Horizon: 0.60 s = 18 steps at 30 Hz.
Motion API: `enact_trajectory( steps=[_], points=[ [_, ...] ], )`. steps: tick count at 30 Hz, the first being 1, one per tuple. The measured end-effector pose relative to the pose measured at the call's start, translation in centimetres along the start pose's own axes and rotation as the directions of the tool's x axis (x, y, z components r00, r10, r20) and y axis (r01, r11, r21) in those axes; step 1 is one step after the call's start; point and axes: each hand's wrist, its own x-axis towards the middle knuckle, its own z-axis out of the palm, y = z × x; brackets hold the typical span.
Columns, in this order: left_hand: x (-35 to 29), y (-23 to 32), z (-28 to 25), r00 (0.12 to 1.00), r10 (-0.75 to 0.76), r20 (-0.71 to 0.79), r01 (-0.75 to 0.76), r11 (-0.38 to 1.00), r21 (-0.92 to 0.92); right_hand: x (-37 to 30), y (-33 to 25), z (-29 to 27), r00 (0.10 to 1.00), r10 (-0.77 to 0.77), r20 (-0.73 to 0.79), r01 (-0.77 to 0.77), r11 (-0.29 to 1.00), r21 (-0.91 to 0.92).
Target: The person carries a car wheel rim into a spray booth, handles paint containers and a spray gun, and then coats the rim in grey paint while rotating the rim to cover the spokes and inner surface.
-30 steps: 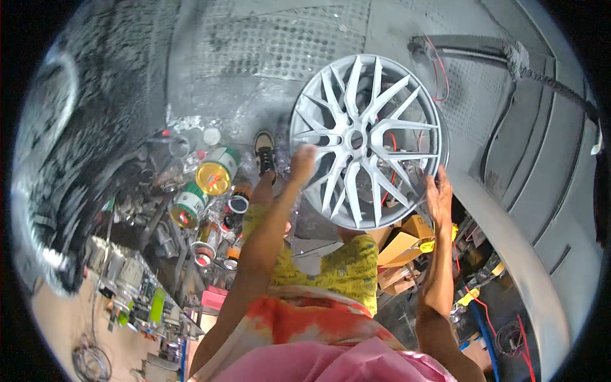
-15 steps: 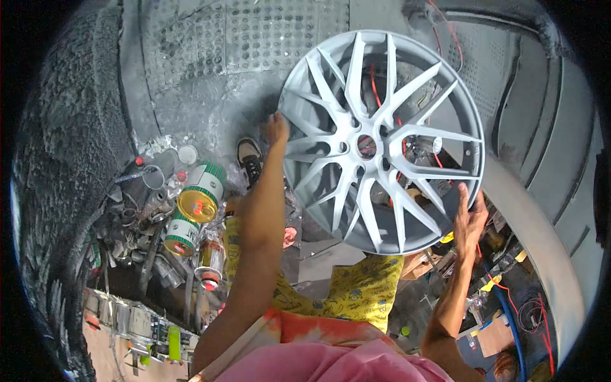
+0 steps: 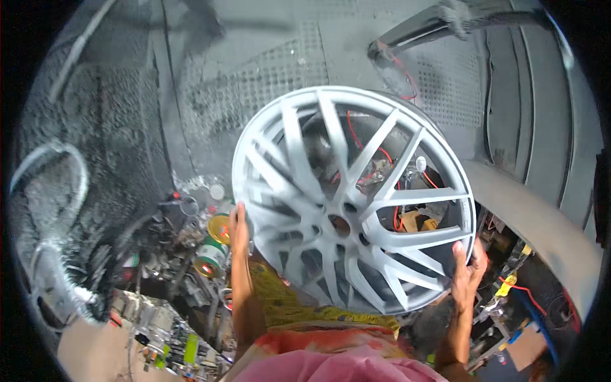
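Note:
A large silver-grey alloy wheel rim [image 3: 394, 202], with many split spokes and a round hole at its hub, is held up in front of my body, with no tyre on it. My left hand [image 3: 239, 232] grips its left edge, with the fingers partly hidden behind the rim. On the lower right edge my right hand [image 3: 470, 270] is closed, its thumb on the front face and its fingers around the outside. Through the gaps between the spokes a red hose [image 3: 352, 127] and bits of clutter on the floor show.
Green-and-white cans [image 3: 210, 258] stand among clutter at lower left. A curved grey panel [image 3: 541, 216] runs along the right. A dark bar [image 3: 417, 35] juts in at upper right. At far left is a grey-coated loop [image 3: 79, 172]. Brown cardboard [image 3: 527, 347] lies lower right.
The wheel rim has come down and left in the view, closer to my body, and looks larger. Both hands have kept hold of it. The view has shifted, bringing in the dark bar and grey loop.

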Motion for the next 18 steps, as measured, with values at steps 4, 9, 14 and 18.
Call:
enact_trajectory(
  steps=[4, 9, 14, 18],
  points=[
    [-10.3, 9.0, -5.0, 0.994, 0.102, -0.048, -0.088, 0.968, 0.233, 0.1, -2.2, -8.2, 0.997, -0.071, -0.01, 0.071, 0.995, 0.069],
    [-20.7, 16.9, -8.4, 0.923, 0.321, -0.213, -0.33, 0.944, -0.006, -0.3, -2.0, -15.6, 0.983, -0.184, 0.019, 0.169, 0.938, 0.303],
    [-25.0, 22.9, -8.7, 0.871, 0.417, -0.261, -0.412, 0.908, 0.075, -0.5, -1.5, -20.7, 0.936, -0.266, -0.229, 0.339, 0.854, 0.394],
    [-26.1, 28.2, -6.4, 0.838, 0.491, -0.237, -0.512, 0.858, -0.036, 0.7, -1.0, -24.4, 0.894, -0.282, -0.347, 0.393, 0.866, 0.31]
  ],
)
